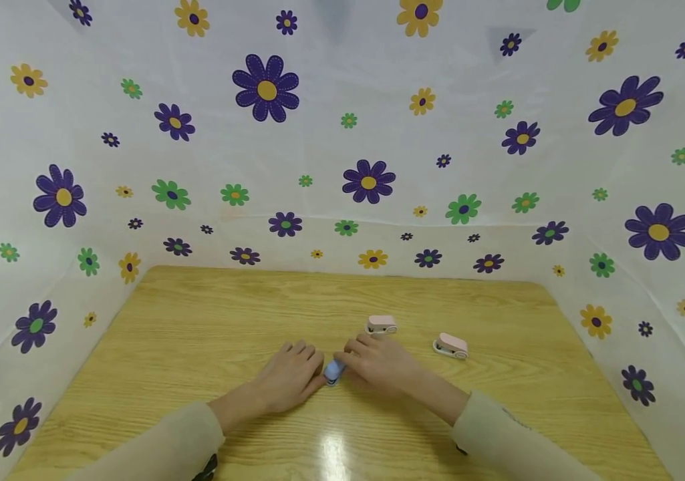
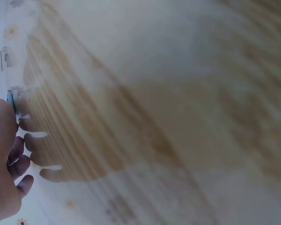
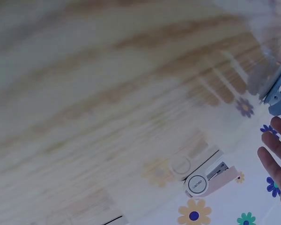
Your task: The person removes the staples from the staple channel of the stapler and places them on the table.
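Observation:
Between the two hands, low over the table, is a small blue stapler (image 1: pixel 333 371). My right hand (image 1: pixel 381 364) pinches its far right end, and its other fingers are spread in the right wrist view, beside the blue stapler (image 3: pixel 276 96). On the other side my left hand (image 1: pixel 294 374) has thumb and index finger at the stapler's left side, holding it. In the left wrist view the left hand (image 2: pixel 4 154) partly hides the stapler, and its remaining fingers are loosely bent.
Beyond the right hand lies a pink and white stapler (image 1: pixel 381 325). A second pink stapler (image 1: pixel 450 346) is farther right. The wood-grain table (image 1: pixel 210 307) is enclosed by a white sheet (image 1: pixel 318 147) printed with flowers, at the back and both sides.

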Tool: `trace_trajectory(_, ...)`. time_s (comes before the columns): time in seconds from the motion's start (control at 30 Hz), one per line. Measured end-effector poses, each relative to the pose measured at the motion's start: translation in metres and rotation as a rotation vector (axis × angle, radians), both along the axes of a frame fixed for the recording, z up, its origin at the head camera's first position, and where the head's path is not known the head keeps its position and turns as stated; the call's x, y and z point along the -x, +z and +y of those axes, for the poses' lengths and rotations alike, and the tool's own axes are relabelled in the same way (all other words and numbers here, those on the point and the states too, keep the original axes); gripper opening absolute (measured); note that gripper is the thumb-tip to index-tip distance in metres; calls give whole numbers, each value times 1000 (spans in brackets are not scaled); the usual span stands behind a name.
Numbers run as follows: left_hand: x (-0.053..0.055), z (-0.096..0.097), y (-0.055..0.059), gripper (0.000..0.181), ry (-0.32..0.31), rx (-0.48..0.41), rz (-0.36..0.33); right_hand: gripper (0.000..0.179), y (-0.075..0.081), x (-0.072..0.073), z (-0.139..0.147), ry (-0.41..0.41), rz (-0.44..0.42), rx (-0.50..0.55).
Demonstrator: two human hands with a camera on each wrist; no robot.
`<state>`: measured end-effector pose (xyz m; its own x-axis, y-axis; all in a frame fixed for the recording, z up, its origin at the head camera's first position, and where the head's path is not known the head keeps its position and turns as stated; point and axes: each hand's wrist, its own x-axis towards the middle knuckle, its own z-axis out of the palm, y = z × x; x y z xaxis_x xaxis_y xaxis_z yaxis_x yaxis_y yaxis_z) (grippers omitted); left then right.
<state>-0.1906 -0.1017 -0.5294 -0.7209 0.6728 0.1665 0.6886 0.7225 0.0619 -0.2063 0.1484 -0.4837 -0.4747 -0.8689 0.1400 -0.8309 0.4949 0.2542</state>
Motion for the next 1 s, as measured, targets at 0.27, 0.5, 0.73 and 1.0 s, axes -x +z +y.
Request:
trace_trajectory(0.27,-1,3,0,23,-6,15,20,37,-3,-6,-2,-12,-60,28)
trace_trajectory(0.5,-3,1,-2,24,-26,5,42,37,-4,-5,-9,-6,-46,38)
trace_trajectory(0.73,-4,1,-1,24,-19,-2,43,35,-4,-2,-11,39,7,74)
trace_trajectory(1.0,-5,1,0,23,-13,-11,22,32,-9,4,-11,116,92,73)
